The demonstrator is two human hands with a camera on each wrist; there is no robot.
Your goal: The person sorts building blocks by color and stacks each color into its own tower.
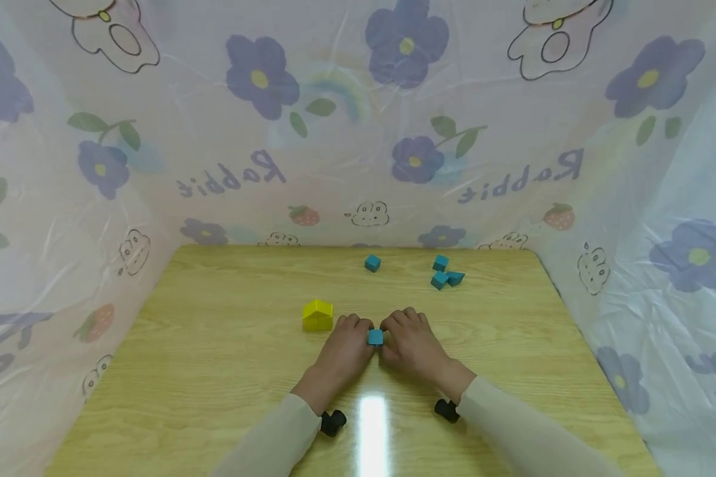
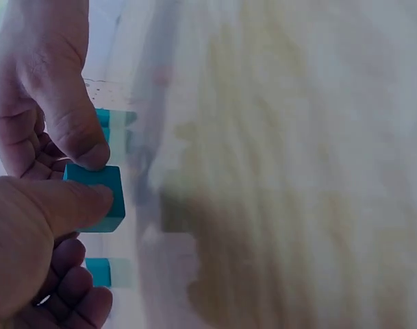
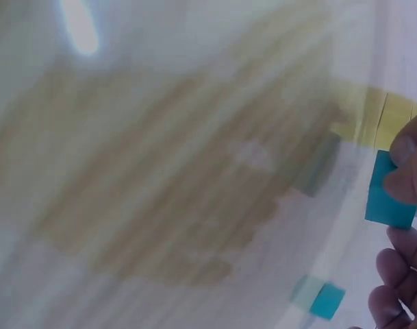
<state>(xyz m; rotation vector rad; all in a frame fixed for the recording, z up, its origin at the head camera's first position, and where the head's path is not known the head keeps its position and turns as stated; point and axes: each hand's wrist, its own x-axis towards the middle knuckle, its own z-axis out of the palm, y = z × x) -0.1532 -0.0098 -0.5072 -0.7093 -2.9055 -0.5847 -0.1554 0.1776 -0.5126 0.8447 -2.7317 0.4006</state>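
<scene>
Both hands meet over the table around a small blue block [image 1: 375,337]. My left hand [image 1: 346,348] pinches it from the left; the thumb lies across one face of the block [image 2: 102,223] in the left wrist view. From the right, my right hand [image 1: 414,348] grips the same block, its fingers curled and partly hidden. The right wrist view shows the block [image 3: 383,207] at the right edge, between thumb and fingers. Just left of the left hand stands a group of yellow blocks [image 1: 317,317] with a peaked top.
Toward the back lies a blue cube [image 1: 372,263]. Farther right, two more blue cubes [image 1: 439,280] sit near a blue wedge-shaped block [image 1: 455,278]. Patterned sheeting [image 1: 346,146] walls the wooden table [image 1: 227,397] at the back and sides. Black wrist cameras [image 1: 333,423] hang beneath both sleeves.
</scene>
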